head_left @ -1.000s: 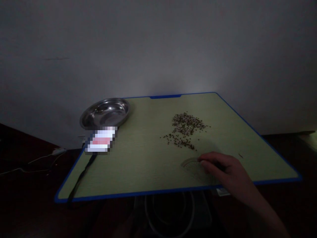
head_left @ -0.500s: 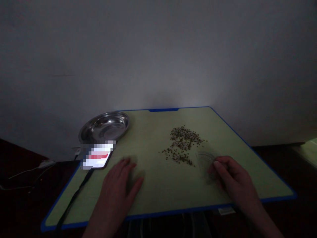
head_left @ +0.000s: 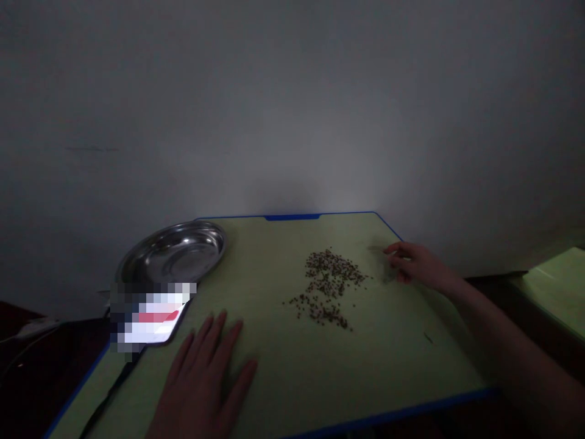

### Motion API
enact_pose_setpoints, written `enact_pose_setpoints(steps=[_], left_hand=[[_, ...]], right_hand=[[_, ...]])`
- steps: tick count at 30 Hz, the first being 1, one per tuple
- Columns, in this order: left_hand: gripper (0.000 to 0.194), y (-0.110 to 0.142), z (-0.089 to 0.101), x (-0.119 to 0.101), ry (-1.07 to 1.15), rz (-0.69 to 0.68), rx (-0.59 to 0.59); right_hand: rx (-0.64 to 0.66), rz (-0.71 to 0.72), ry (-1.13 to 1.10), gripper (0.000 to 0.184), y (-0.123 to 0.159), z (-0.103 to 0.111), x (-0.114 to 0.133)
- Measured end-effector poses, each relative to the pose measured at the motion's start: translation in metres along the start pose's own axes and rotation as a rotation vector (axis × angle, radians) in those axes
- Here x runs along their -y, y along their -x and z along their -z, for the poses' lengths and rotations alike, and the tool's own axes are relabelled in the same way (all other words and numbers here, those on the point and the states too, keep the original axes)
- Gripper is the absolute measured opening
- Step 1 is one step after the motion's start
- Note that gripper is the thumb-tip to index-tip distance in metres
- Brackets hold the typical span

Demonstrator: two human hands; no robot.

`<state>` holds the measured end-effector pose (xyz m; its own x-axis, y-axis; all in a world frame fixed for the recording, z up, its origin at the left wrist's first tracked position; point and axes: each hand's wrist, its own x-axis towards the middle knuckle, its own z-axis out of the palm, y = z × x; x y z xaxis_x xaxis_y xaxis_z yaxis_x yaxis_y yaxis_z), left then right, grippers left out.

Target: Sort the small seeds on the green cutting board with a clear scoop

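My left hand point(head_left: 205, 378) lies with its fingers spread on the pale green tabletop point(head_left: 283, 372), at the near left. Over the far right part of the table, my right hand point(head_left: 414, 267) pinches a thin, clear plastic piece point(head_left: 379, 263); it is blurred and its kind cannot be made out. Just left of that hand, a scatter of small dark brown grains point(head_left: 331, 268), perhaps peppercorns, lies in two loose patches. Neither hand touches the grains.
A shiny metal basin point(head_left: 171, 256) stands at the table's far left. Before it lies a lit phone point(head_left: 158, 329), partly pixelated, with a black strap point(head_left: 109, 390). A thin dark sliver point(head_left: 428, 337) lies at right. The wall point(head_left: 292, 122) rises behind the table.
My right hand has moved away from me, from the near right to beside the grains' far patch, still with the clear piece. My left hand's fingers have flattened and spread. The view has shifted slightly.
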<state>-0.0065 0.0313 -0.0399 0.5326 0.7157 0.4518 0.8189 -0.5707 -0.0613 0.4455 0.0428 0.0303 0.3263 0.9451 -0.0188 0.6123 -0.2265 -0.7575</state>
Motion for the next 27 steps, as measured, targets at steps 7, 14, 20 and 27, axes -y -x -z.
enact_pose_setpoints(steps=[7,14,20,27], left_hand=[[0.058,-0.005,0.006,-0.004,-0.052,-0.044,-0.035],[0.057,-0.002,0.005,-0.003,-0.038,-0.025,-0.042],[0.057,0.0,0.004,-0.001,0.012,0.018,0.003],[0.058,0.0,0.006,0.001,0.003,-0.016,-0.003]], right_hand=[[0.198,0.008,0.147,0.016,-0.052,-0.024,0.011],[0.289,0.121,0.167,0.01,-0.056,-0.06,0.038],[0.276,0.255,0.07,0.014,-0.037,-0.064,0.054],[0.096,0.246,0.011,0.028,-0.044,-0.037,0.032]])
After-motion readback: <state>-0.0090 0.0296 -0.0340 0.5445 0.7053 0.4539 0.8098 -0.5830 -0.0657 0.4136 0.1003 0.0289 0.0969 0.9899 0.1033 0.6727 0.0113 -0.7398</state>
